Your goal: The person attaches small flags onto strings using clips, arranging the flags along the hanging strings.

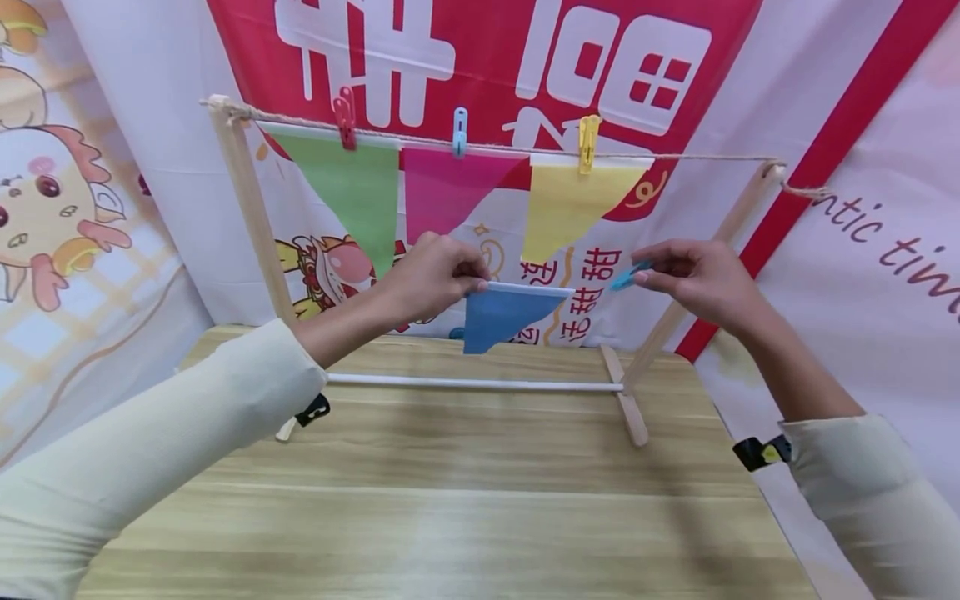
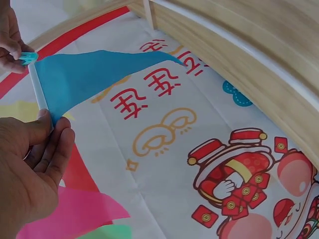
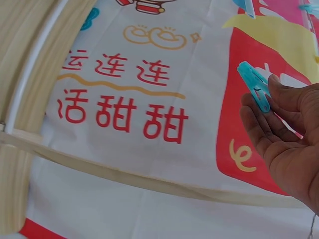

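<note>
My left hand (image 1: 433,282) pinches one top corner of a blue triangular flag (image 1: 504,318) by its white edge strip. The flag hangs in front of the rack, lower than the string. Over to the right, my right hand (image 1: 697,279) holds a light blue clothespin (image 1: 628,276) between thumb and fingers, apart from the string. Clipped along the string (image 1: 690,157) are a green flag (image 1: 360,187) under a red clothespin (image 1: 345,118), a pink flag (image 1: 450,187) under a light blue one, and a yellow flag (image 1: 573,204) under a yellow clothespin (image 1: 588,143).
The string is tied between two wooden posts (image 1: 251,208), joined low down by a white rod (image 1: 472,383). The rack stands on a wood-grain table (image 1: 450,517). A printed cloth backdrop (image 1: 495,50) hangs close behind it.
</note>
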`<state>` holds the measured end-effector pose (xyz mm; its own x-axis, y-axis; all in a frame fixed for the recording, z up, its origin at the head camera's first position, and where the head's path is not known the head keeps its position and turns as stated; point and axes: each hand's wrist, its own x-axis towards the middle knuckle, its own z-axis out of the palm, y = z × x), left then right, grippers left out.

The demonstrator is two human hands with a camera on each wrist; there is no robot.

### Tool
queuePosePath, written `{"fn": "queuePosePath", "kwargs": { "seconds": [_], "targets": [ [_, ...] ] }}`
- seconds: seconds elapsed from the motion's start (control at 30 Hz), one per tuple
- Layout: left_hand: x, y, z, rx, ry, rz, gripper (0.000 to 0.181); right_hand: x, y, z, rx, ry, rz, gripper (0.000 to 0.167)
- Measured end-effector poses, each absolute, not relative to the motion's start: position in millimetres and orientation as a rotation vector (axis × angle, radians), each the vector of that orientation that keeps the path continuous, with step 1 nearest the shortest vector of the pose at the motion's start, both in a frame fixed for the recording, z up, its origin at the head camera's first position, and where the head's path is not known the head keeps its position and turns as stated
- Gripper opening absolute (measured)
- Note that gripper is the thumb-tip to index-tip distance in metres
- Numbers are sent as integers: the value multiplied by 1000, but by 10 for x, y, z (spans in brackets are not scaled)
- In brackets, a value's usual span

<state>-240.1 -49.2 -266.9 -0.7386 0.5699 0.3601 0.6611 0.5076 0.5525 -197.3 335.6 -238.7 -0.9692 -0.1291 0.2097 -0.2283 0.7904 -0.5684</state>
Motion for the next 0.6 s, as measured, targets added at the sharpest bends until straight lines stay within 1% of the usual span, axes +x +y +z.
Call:
{"fn": "queuePosePath", "kwargs": {
  "seconds": [0.1, 0.3, 0.6],
  "targets": [
    [-2399, -457, -2616, -1056, -2606, -1042, 15, -1962, 3367, -2302, 275, -2800, 915, 45],
    [-2397, -383, -2519, -1065, -2601, -1066, 10, -1930, 3382, -2142, 291, -2738, 900, 42],
    [-2420, -358, -2510, -1039, -2617, -1095, 12, -1919, 3363, -1989, 308, -2694, 912, 42]
  ]
}}
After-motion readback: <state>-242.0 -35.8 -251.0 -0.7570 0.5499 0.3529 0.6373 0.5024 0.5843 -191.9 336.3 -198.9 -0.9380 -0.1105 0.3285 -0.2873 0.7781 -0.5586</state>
